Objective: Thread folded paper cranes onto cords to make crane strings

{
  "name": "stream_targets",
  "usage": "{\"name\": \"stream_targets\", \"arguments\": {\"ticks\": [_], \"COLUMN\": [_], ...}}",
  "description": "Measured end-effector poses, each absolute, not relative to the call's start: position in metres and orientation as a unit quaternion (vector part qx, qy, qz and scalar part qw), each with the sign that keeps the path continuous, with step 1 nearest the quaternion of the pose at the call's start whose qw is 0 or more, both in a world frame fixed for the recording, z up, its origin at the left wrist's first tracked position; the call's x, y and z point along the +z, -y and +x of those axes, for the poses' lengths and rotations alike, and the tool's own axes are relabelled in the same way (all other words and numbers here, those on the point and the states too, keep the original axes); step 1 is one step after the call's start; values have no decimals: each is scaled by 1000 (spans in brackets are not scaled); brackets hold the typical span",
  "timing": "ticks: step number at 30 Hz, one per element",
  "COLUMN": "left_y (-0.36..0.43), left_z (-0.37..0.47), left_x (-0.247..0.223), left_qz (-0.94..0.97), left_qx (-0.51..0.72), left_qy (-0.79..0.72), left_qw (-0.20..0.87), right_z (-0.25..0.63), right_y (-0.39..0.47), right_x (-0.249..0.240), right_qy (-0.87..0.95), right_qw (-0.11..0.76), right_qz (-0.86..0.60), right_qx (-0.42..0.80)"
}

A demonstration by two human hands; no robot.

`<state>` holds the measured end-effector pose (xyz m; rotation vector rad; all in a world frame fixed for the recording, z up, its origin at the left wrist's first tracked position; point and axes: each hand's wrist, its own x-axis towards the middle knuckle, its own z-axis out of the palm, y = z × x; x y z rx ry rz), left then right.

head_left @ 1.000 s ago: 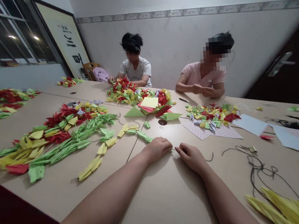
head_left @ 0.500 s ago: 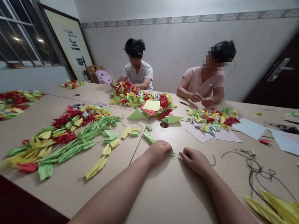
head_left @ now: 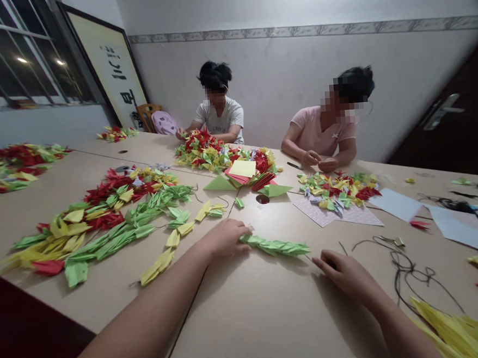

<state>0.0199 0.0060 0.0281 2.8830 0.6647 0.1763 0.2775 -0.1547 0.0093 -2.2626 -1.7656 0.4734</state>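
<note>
A short strand of green folded paper pieces (head_left: 280,246) lies between my hands, low over the table. My left hand (head_left: 229,237) is closed around its left end, fingers curled over the paper. A thin dark cord shows at the strand's right end, and my right hand (head_left: 340,270) pinches it between thumb and forefinger. Left of my left hand lies a string of yellow paper pieces (head_left: 157,267). Beyond that stretches a long green strand (head_left: 118,239). One small green folded piece (head_left: 239,203) rests just past my left hand.
Stacked paper squares (head_left: 242,169) stand mid-table near a round hole (head_left: 262,199). Two people (head_left: 220,117) sit opposite, beside piles of coloured folded paper (head_left: 204,148). Tangled black cord (head_left: 407,268) lies to my right, with yellow paper pieces (head_left: 458,330) at the near right edge.
My left hand has moved left and my right hand right and slightly nearer. The green strand, mostly covered before, now shows stretched out between them.
</note>
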Motion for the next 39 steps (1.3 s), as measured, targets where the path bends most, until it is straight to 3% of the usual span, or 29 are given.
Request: {"name": "stream_targets", "arguments": {"ticks": [8,14,17,21,27,31,35,39], "left_y": [39,47,48,49,48,46,46,45], "left_z": [12,41,53,56,56,56,56,55], "left_x": [37,32,19,5,2,3,3,1], "left_qz": [969,967,965,957,952,951,949,941], "left_qx": [34,109,127,155,167,162,165,173], "left_qy": [-218,-191,-166,-156,-147,-144,-142,-154], "left_qw": [109,128,157,190,209,221,229,249], "right_z": [292,283,256,238,300,313,266,238], "right_y": [193,186,167,149,167,178,165,152], "right_x": [19,38,38,30,33,40,31,10], "right_qy": [603,651,716,757,655,553,701,700], "right_qw": [90,182,171,136,80,140,193,190], "right_qz": [-761,-737,-675,-639,-749,-819,-682,-667], "right_qx": [220,-11,-46,-7,70,-64,77,173]}}
